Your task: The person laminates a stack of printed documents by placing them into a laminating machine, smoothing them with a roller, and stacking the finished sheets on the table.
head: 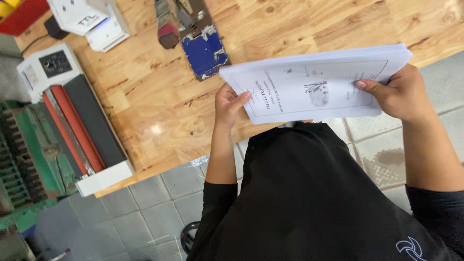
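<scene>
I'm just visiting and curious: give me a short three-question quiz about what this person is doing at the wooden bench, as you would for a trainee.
1. True or false: both hands grip the stack of white printed sheets.
2. Which lies on the wooden table just beyond the sheets: A) a worn blue board, B) a green bottle, C) a coiled rope?
3. What colour is the roller on the white machine at the table's edge?

Key
1. True: the left hand holds one end, the right hand the other.
2. A, the worn blue board.
3. Red.
</scene>
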